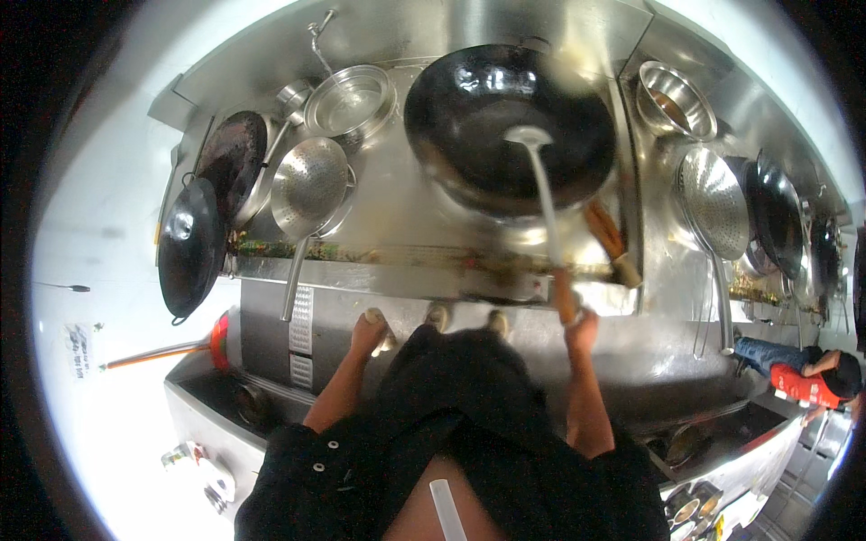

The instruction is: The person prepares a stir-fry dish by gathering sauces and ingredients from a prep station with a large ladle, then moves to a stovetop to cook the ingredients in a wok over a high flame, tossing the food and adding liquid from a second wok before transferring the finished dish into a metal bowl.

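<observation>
My right hand (pixel 582 333) grips the wooden handle of a long metal wok ladle (pixel 545 196). The ladle's head is over the inside of a large black wok (pixel 467 142) on the steel range. I make out no food in the wok's dark bowl. A pale blur (pixel 575 64) shows at its far right rim; I cannot tell what it is. Lower and to the left, my left hand (pixel 369 335) is closed around a small pale thing (pixel 387 345), which looks like a folded cloth. Right of the wok, a bamboo wok brush (pixel 609 237) lies near the range's front edge.
A perforated strainer (pixel 311 186) rests on a pot at left, near a water basin (pixel 350 101) under a running tap (pixel 315 30). Dark woks (pixel 191 247) lean at far left. Another strainer (pixel 715 203) and a steel bowl (pixel 676 101) stand right. A person (pixel 805 379) stands far right.
</observation>
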{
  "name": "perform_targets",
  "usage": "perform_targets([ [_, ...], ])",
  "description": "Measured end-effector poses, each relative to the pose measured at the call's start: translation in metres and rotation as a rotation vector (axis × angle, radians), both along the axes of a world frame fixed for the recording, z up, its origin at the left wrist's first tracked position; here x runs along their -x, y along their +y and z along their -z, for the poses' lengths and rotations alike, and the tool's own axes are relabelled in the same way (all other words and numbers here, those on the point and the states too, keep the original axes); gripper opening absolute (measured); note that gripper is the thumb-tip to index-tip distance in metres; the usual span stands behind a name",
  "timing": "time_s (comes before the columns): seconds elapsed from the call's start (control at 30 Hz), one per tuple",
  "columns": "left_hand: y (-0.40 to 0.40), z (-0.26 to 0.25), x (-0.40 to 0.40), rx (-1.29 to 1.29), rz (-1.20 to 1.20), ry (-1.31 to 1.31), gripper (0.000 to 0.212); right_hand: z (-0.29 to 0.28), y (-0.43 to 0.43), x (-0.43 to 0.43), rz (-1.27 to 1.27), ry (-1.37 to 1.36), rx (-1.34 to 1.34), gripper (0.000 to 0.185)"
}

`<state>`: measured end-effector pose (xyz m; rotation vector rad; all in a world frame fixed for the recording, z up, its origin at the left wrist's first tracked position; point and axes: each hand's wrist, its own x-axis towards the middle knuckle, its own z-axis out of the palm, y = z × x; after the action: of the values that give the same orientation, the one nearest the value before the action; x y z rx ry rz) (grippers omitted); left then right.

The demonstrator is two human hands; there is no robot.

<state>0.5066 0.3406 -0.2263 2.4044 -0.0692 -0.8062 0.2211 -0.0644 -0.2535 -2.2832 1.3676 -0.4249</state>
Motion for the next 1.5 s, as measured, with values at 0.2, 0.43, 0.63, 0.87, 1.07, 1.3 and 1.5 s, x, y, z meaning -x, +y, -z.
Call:
perform_targets([
  [0.2, 0.044, 0.023, -0.025, 0.054, -0.050, 0.060, 0.043, -0.008, 0.017, -0.021, 0.199, -0.010, -0.135, 0.038],
  [0.43, 0.040, 0.007, -0.063, 0.118, -0.053, -0.023, 0.042, 0.001, 0.045, -0.004, 0.243, 0.207, -0.164, 0.051],
  [0.63, 0.017, -0.024, -0.100, 0.065, 0.090, -0.331, 0.036, 0.040, 0.128, 0.024, 0.021, 0.227, -0.699, 0.023],
  [0.87, -0.012, -0.051, -0.127, 0.059, 0.273, -0.292, 0.049, -0.004, 0.250, 0.017, -0.219, 0.577, -0.878, 0.036],
  [1.07, -0.019, -0.054, -0.132, 0.466, 0.122, 0.083, 0.028, -0.113, 0.269, -0.007, 0.341, -0.190, -1.620, 0.056],
  [1.3, -0.046, -0.091, -0.127, 0.587, 0.110, 0.103, 0.029, -0.125, 0.300, 0.042, -0.006, -0.672, -1.516, 0.062],
  [1.5, -0.051, -0.084, -0.116, 0.532, 0.688, 0.044, 0.035, -0.099, 0.314, 0.063, -0.046, -0.948, -1.420, 0.069],
])
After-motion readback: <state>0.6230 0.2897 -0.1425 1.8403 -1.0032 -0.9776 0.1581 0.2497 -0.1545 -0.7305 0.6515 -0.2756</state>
